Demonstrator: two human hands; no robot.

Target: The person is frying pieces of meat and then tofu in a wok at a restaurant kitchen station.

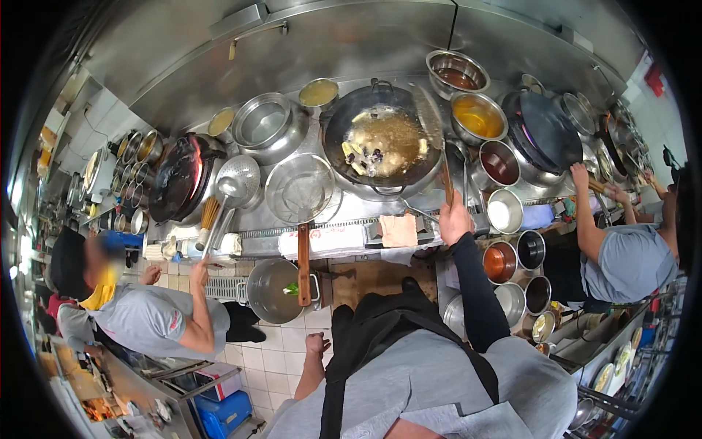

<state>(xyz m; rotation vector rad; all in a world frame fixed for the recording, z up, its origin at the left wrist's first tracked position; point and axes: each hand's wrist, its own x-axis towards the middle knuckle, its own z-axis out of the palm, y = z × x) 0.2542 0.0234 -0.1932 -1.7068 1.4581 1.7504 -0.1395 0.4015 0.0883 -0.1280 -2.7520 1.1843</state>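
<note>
My right hand (456, 222) grips the wooden handle of a skimmer (428, 115), tilted nearly edge-on at the right side of a black wok (351, 167). Bubbling oil (392, 134) fills the wok's bottom. Pale pieces with dark purple skin, apparently aubergine (356, 156), float mostly at its left; one pale piece is at the right, near the skimmer. Down by my left side hangs my left hand (317, 344), fingers loosely curled, with nothing visible in it. A folded cloth (398, 230) lies on the range's front ledge, left of my right hand.
A wire strainer (300, 186) rests left of the wok, its handle above a stockpot (274, 291). Bowls of yellow oil (479, 118) and dark red liquid (499, 163) stand right. Co-workers stand at left (159, 313) and right (630, 258). Flame shows at the left wok (181, 181).
</note>
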